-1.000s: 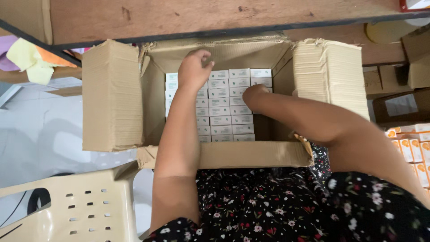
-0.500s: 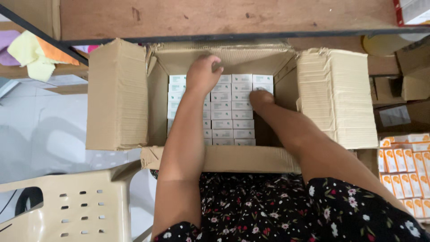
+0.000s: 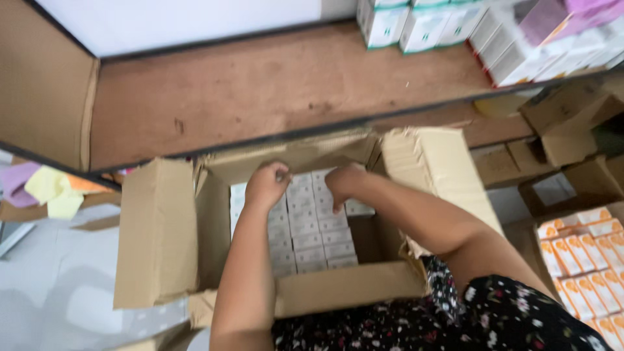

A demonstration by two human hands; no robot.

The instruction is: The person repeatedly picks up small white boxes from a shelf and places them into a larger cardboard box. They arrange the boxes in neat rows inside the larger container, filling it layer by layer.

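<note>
In the head view, an open cardboard carton (image 3: pixel 162 234) sits below a brown wooden shelf (image 3: pixel 260 91), its flaps folded out to the left and right. Inside, small white boxes (image 3: pixel 312 227) stand packed in tidy rows, tops facing up; on the right side of the carton a dark gap shows where no boxes stand.

The left hand (image 3: pixel 266 185) reaches down into the far part of the carton, its fingers curled in toward the palm and resting on the upper rows of white boxes. Whether the fingers actually grip a box cannot be told, since the knuckles hide what lies under them. The right hand (image 3: pixel 344 182) is just beside it, to the right, also bent at the knuckles and pressed against the tops of the boxes near the back wall; its grasp is likewise hidden. The boxes lie directly beneath and in front of both hands, with the nearer rows uncovered.

On the shelf's far right stand white-and-green packages (image 3: pixel 416 26). At the lower right lie orange-and-white packs (image 3: pixel 585 253).
</note>
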